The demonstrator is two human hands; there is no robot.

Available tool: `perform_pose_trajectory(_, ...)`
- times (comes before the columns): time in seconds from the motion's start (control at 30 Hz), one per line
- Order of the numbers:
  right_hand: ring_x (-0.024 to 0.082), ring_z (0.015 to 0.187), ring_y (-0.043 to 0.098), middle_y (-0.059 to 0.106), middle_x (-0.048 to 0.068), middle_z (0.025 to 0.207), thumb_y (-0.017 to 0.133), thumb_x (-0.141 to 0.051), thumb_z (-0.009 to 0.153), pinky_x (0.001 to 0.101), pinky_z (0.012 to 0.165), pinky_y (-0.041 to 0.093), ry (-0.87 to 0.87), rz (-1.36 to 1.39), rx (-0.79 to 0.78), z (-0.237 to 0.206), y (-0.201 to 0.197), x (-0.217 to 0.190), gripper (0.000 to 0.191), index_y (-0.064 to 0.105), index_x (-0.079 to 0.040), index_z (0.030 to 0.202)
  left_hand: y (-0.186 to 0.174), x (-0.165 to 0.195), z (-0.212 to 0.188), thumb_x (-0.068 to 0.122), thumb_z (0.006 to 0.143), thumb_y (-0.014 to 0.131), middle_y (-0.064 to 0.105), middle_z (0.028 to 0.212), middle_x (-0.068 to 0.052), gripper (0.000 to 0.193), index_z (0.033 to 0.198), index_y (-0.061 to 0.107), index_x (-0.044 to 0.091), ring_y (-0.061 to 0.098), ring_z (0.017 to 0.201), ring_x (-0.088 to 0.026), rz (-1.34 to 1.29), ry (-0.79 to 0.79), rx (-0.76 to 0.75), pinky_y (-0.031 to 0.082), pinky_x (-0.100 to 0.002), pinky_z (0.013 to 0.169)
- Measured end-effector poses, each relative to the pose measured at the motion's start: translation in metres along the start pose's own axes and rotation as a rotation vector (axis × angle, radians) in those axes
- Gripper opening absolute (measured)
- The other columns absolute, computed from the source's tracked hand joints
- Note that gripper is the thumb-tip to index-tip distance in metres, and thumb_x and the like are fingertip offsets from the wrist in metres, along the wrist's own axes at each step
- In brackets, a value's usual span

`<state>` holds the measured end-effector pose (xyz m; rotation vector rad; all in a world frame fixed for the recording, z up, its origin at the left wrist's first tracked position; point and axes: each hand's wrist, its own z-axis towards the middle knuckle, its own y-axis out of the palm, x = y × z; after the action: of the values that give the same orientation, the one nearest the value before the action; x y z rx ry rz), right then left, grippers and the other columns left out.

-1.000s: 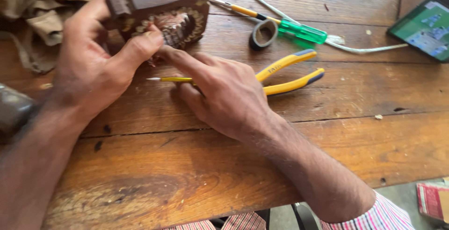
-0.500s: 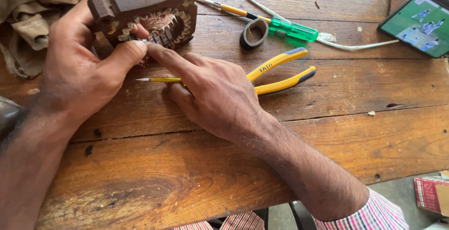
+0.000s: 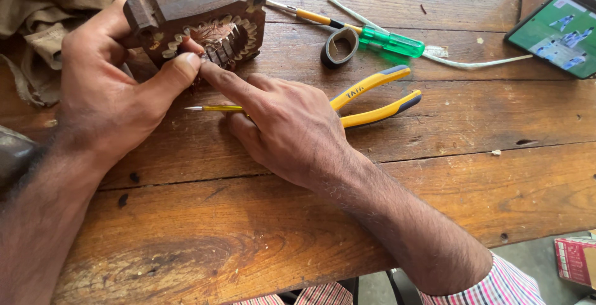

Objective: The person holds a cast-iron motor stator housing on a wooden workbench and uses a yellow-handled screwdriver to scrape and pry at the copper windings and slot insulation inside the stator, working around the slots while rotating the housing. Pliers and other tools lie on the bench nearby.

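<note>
My left hand (image 3: 108, 94) grips a rusty brown motor stator (image 3: 198, 16) with copper windings, tilted up on the wooden table (image 3: 310, 218); its thumb presses at the lower rim. My right hand (image 3: 285, 125) lies palm down beside it. The index finger reaches to the stator's winding slots, touching the left thumb tip. A thin yellow pointed tool (image 3: 214, 108) lies under the right hand's fingers, its tip poking out to the left. Whether the right hand grips that tool is hidden.
Yellow-handled pliers (image 3: 379, 97) lie just right of my right hand. Behind them are a roll of dark tape (image 3: 339, 47), a green-handled screwdriver (image 3: 385, 41) and a white cable tie (image 3: 472, 63). A phone (image 3: 555, 35) sits far right, brown cloth (image 3: 43, 26) far left.
The view has shifted slightly. My right index finger has stayed at the stator's slots next to the left thumb; the hands and stator hold nearly the same pose.
</note>
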<state>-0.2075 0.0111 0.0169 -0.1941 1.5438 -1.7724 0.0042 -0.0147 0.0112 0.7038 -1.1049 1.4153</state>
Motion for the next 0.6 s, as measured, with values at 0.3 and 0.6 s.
perform_pose_trajectory(0.3,0.031,0.089,0.07,0.069,0.009,0.094,0.071,-0.029,0.097,0.0478,0.075,0.054,-0.011,-0.034,-0.011,0.001,0.001,0.0,0.063,0.046,-0.02,0.154,0.004,-0.001,0.0,0.01,0.095,0.068,0.069,0.093,0.0,0.012,0.105,0.065,0.004,0.069,0.083,-0.008,0.079,-0.063,0.042,0.06,-0.022,0.075)
perform_pose_trajectory(0.6,0.03,0.093,0.073,0.074,0.009,0.103,0.069,-0.022,0.096,0.0466,0.078,0.056,-0.01,0.003,0.037,0.0,0.002,-0.001,0.05,0.058,-0.017,0.144,0.0,-0.013,0.004,0.017,0.09,0.077,0.055,0.12,-0.011,0.018,0.098,0.068,0.004,0.058,0.115,-0.019,0.275,0.039,0.033,0.055,-0.038,0.103)
